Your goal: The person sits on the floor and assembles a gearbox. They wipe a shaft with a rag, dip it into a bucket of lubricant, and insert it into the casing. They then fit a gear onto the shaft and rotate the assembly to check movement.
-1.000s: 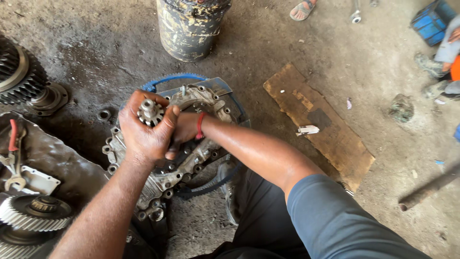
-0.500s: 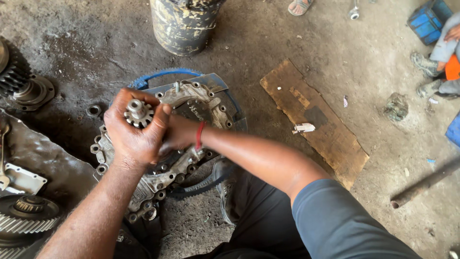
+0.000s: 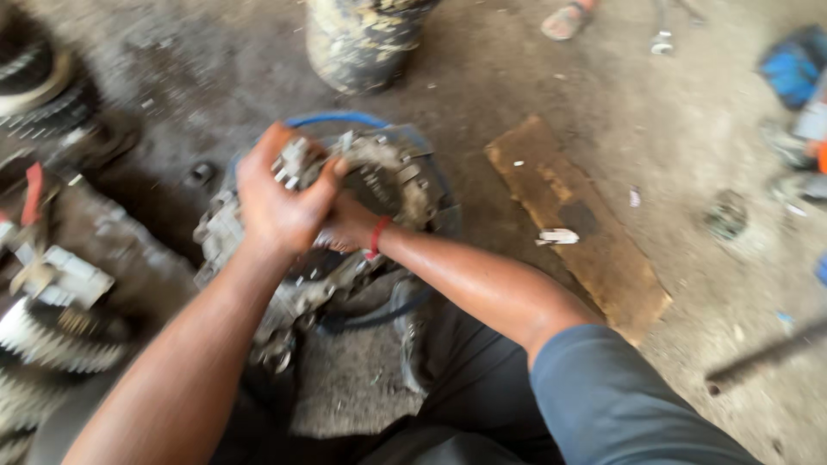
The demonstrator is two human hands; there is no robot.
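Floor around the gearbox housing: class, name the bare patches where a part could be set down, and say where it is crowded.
Bare floor lies between the gearbox housing and the wooden board, and beyond the board toward the right edge. Another patch sits left of the dirty bucket. The left side is crowded with gears and metal parts. Both hands, left hand and right hand, occupy the housing.

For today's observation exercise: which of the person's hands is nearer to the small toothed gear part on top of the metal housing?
Left. The left hand wraps around the small gear part, touching it. The right hand sits lower, beside and partly under the left hand, against the metal housing.
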